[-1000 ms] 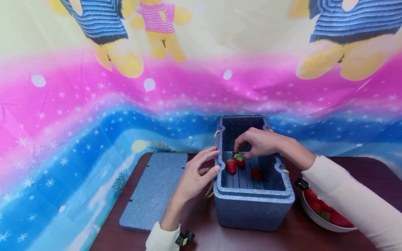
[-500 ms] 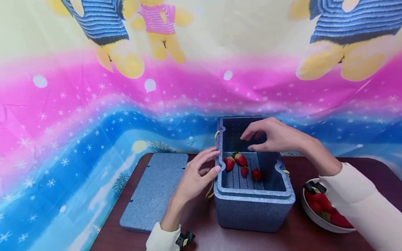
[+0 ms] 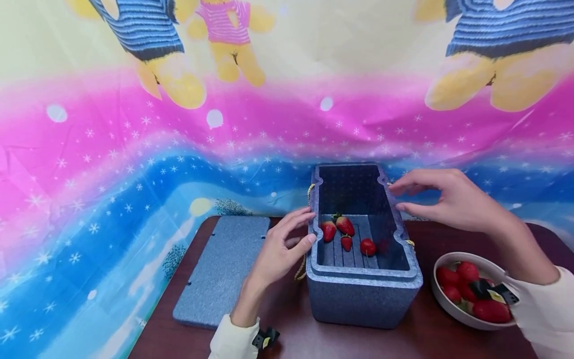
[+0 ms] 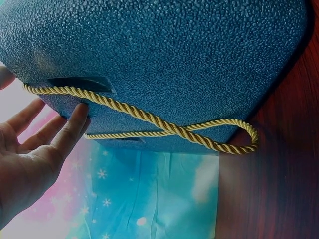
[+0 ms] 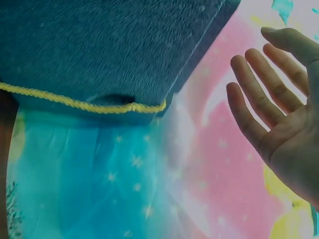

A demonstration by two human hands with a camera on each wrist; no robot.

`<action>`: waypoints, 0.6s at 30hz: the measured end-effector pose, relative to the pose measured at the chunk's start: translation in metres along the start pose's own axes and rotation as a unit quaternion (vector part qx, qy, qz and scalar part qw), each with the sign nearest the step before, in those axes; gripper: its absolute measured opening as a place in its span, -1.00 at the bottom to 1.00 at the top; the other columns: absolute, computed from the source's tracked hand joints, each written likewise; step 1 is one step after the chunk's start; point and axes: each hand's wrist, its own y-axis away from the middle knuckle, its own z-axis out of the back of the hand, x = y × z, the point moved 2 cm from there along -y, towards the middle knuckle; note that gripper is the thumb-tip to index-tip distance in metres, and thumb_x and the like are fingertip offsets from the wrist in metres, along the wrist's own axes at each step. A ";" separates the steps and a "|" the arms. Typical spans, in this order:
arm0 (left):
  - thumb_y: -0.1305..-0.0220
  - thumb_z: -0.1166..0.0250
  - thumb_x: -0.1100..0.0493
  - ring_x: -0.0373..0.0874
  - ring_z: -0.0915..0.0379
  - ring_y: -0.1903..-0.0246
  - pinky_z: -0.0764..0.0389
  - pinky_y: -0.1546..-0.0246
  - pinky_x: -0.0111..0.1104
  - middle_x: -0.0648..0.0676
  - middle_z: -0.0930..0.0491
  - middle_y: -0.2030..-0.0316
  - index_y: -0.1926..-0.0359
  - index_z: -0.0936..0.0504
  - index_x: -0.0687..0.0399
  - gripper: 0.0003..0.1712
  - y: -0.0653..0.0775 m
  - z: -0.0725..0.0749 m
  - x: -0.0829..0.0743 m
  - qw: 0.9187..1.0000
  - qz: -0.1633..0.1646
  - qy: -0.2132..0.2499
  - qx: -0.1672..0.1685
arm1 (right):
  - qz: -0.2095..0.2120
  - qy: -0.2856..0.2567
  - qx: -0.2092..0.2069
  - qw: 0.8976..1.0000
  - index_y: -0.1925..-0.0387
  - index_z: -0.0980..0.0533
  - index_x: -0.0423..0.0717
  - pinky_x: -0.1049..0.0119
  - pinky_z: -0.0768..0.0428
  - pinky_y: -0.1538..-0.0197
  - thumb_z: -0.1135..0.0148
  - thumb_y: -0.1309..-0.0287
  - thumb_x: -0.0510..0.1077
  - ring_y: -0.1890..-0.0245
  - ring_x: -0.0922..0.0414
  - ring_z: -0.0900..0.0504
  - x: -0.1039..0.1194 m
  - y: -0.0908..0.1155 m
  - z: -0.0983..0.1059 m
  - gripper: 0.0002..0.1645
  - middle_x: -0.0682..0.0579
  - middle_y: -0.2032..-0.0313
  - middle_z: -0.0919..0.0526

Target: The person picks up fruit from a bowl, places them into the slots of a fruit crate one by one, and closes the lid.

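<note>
A grey-blue foam box (image 3: 358, 305), uncovered, stands on the table. On its ribbed floor lie several red fruits: two larger strawberries (image 3: 345, 226), a small strawberry (image 3: 346, 243) and a round red fruit (image 3: 367, 247). My left hand (image 3: 279, 254) touches the box's left rim, fingers extended. In the left wrist view a yellow twisted rope (image 4: 144, 115) hangs by those fingers along the box wall. Holding nothing, my right hand (image 3: 462, 202) hovers just right of the box's right rim, its fingers relaxed, apart from the wall in the right wrist view.
Right of the box, a white bowl (image 3: 438, 294) holds several strawberries (image 3: 468, 271), partly behind the right wrist's camera strap. The flat grey-blue lid (image 3: 224, 269) lies at left on the dark red-brown table (image 3: 291, 324). A printed cloth (image 3: 287, 124) hangs behind.
My right hand let go of the small strawberry inside the box, then rose and moved right, out past the right rim. My left hand has stayed at the left rim.
</note>
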 end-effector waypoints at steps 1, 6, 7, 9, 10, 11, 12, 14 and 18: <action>-0.53 -0.35 0.02 -0.05 -0.49 -0.45 -0.67 -0.28 0.11 -0.11 -0.39 -0.55 -0.46 -0.58 -0.21 -0.47 0.000 0.000 0.000 1.000 0.001 0.000 0.001 | -0.007 0.003 -0.009 1.000 -0.10 -0.74 0.24 0.52 -0.70 0.20 -0.68 -0.01 -0.31 0.09 0.51 -0.68 -0.003 0.005 0.001 -0.37 0.27 0.02 -0.81; -0.53 -0.35 0.05 -0.07 -0.49 -0.44 -0.68 -0.29 0.03 -0.13 -0.39 -0.55 -0.46 -0.58 -0.20 -0.47 0.000 -0.001 -0.002 1.000 0.002 0.001 0.001 | -0.024 0.012 -0.033 0.999 -0.09 -0.75 0.26 0.76 -0.52 -0.03 -0.71 0.08 -0.35 0.12 0.53 -0.70 -0.014 0.028 0.008 -0.30 0.34 0.01 -0.79; -0.53 -0.35 0.06 -0.07 -0.49 -0.44 -0.68 -0.29 0.03 -0.12 -0.39 -0.55 -0.46 -0.58 -0.19 -0.47 0.000 -0.001 -0.002 1.000 0.001 0.002 0.001 | -0.030 0.013 -0.035 0.999 -0.09 -0.75 0.27 0.78 -0.50 -0.05 -0.72 0.08 -0.35 0.13 0.52 -0.71 -0.016 0.032 0.008 -0.30 0.35 0.01 -0.79; -0.53 -0.35 0.06 -0.05 -0.49 -0.44 -0.69 -0.29 0.03 -0.10 -0.39 -0.55 -0.45 -0.59 -0.18 -0.47 0.000 -0.001 -0.002 1.000 -0.001 0.005 0.002 | -0.045 0.017 -0.035 0.998 -0.09 -0.74 0.30 0.79 -0.48 -0.06 -0.71 0.06 -0.33 0.14 0.52 -0.72 -0.019 0.040 0.009 -0.31 0.36 0.01 -0.79; -0.53 -0.35 0.06 -0.05 -0.49 -0.44 -0.69 -0.28 0.02 -0.10 -0.39 -0.55 -0.45 -0.59 -0.18 -0.48 0.000 -0.001 -0.002 1.000 0.000 0.004 0.002 | -0.053 0.016 -0.034 0.998 -0.09 -0.74 0.32 0.80 -0.48 -0.06 -0.71 0.05 -0.33 0.14 0.51 -0.72 -0.021 0.044 0.009 -0.30 0.34 0.01 -0.79; -0.53 -0.34 0.06 -0.04 -0.50 -0.44 -0.69 -0.28 0.03 -0.09 -0.40 -0.55 -0.45 -0.59 -0.17 -0.48 0.000 -0.001 -0.002 1.000 -0.001 0.005 0.001 | -0.062 0.018 -0.034 0.997 -0.10 -0.73 0.33 0.80 -0.48 -0.05 -0.72 0.05 -0.32 0.15 0.51 -0.72 -0.023 0.047 0.008 -0.30 0.34 0.02 -0.79; -0.53 -0.34 0.07 -0.03 -0.50 -0.44 -0.69 -0.28 0.05 -0.08 -0.40 -0.55 -0.45 -0.59 -0.16 -0.48 0.000 0.000 -0.002 1.000 -0.003 0.006 0.001 | -0.068 0.019 -0.033 0.997 -0.10 -0.73 0.33 0.81 -0.48 -0.05 -0.72 0.05 -0.32 0.15 0.51 -0.72 -0.025 0.051 0.008 -0.30 0.33 0.02 -0.79; -0.54 -0.34 0.06 -0.02 -0.50 -0.44 -0.69 -0.28 0.04 -0.07 -0.40 -0.55 -0.45 -0.59 -0.15 -0.48 0.000 0.000 -0.001 1.000 -0.005 0.004 0.001 | -0.080 0.020 -0.032 0.996 -0.10 -0.73 0.32 0.81 -0.49 -0.02 -0.71 0.05 -0.32 0.15 0.51 -0.72 -0.031 0.059 0.006 -0.30 0.33 0.04 -0.79; -0.54 -0.34 0.07 -0.03 -0.49 -0.44 -0.69 -0.27 0.02 -0.08 -0.39 -0.55 -0.45 -0.59 -0.15 -0.48 -0.001 -0.001 -0.001 1.000 -0.005 0.003 0.001 | -0.081 0.030 -0.024 0.996 -0.09 -0.73 0.30 0.77 -0.57 0.10 -0.71 0.03 -0.30 0.15 0.53 -0.72 -0.041 0.075 0.003 -0.33 0.41 0.07 -0.77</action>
